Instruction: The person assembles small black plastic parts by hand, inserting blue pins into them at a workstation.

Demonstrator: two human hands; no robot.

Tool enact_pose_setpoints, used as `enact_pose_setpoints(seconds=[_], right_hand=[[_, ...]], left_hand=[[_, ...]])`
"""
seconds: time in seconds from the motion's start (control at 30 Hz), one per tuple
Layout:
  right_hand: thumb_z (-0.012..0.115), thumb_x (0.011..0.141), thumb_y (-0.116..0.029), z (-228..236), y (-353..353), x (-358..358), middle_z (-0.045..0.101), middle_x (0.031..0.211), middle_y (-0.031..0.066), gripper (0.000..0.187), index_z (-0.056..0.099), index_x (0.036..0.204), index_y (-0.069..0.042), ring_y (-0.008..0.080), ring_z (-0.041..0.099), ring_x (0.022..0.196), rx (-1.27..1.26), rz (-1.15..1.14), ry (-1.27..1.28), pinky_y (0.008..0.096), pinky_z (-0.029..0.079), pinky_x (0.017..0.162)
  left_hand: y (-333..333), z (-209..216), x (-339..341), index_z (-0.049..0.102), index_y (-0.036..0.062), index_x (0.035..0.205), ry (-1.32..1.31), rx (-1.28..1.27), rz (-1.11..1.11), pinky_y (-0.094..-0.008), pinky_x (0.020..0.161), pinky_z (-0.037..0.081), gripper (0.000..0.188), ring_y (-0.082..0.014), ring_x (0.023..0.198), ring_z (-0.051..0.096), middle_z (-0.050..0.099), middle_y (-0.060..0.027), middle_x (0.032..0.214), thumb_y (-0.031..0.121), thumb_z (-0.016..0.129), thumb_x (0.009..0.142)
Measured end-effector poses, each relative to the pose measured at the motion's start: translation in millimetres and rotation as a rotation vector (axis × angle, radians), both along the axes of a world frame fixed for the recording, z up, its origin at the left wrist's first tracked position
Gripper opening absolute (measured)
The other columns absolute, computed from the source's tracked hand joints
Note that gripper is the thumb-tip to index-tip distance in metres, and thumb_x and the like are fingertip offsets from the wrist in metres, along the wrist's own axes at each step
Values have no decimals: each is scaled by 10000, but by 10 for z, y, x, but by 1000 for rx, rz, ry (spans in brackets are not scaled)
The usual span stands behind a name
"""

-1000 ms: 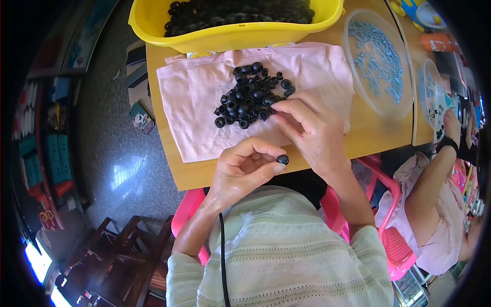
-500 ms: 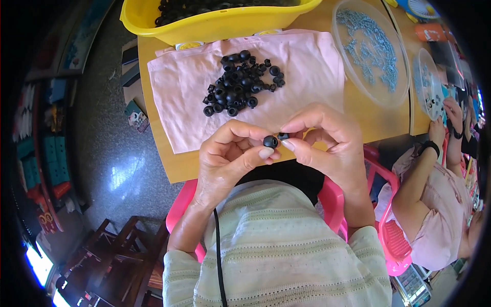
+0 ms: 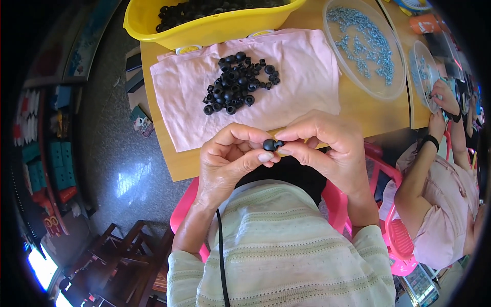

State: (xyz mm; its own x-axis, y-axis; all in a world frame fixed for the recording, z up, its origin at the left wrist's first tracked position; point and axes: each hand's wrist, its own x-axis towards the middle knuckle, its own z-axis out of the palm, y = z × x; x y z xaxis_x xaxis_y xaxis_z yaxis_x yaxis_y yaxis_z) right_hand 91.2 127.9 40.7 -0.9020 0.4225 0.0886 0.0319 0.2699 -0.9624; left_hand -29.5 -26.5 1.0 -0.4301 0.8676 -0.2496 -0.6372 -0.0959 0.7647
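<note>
In front of my chest, at the table's near edge, my left hand (image 3: 222,158) pinches a round black hollow piece (image 3: 268,145) between thumb and forefinger. My right hand (image 3: 330,140) grips a smaller black piece (image 3: 279,144) the same way, with its end meeting the open side of the round one. Fingertips hide part of both, so how deep the small piece sits I cannot tell. Beyond my hands lies a loose heap of black round and small ring-like pieces (image 3: 230,87) on a folded pink cloth (image 3: 302,66).
A yellow tub (image 3: 220,26) full of black pieces stands at the back. To its right are a round clear tray (image 3: 378,96) of small light-blue pieces and a smaller clear container (image 3: 417,48). A person in pink sits at the right, one hand (image 3: 446,97) at that container.
The small black piece in my right hand has come up against the round piece's opening; they were slightly apart. The neighbouring person's hand has moved to the smaller container.
</note>
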Motion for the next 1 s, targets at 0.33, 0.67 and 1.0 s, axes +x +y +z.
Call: enact_pose_setpoints(seconds=[0.33,0.67,1.0], right_hand=[[719,779,43,-90,-74,-1,606,886,70,213,691,984,-8,107,643,697,113,5,194,226,537,575],[757,636,43,-158,-232,16,597,919,64,438,668,1055,-45,197,592,746,392,-148,177,286,503,610],[737,611,81,-186,-180,20,620,861,82,358,682,951,-16,192,588,670,505,-147,254,279,483,537]], left_hand=[[15,27,16,580,18,971,-347,79,-42,-337,804,567,159,-209,878,673,664,-124,972,-13,673,846],[27,34,71,617,88,924,-483,-4,-48,-348,899,504,126,-146,938,632,673,-60,991,23,688,843],[10,21,122,665,66,915,-493,-70,-26,-324,861,526,116,-150,907,645,680,-64,960,-19,674,838]])
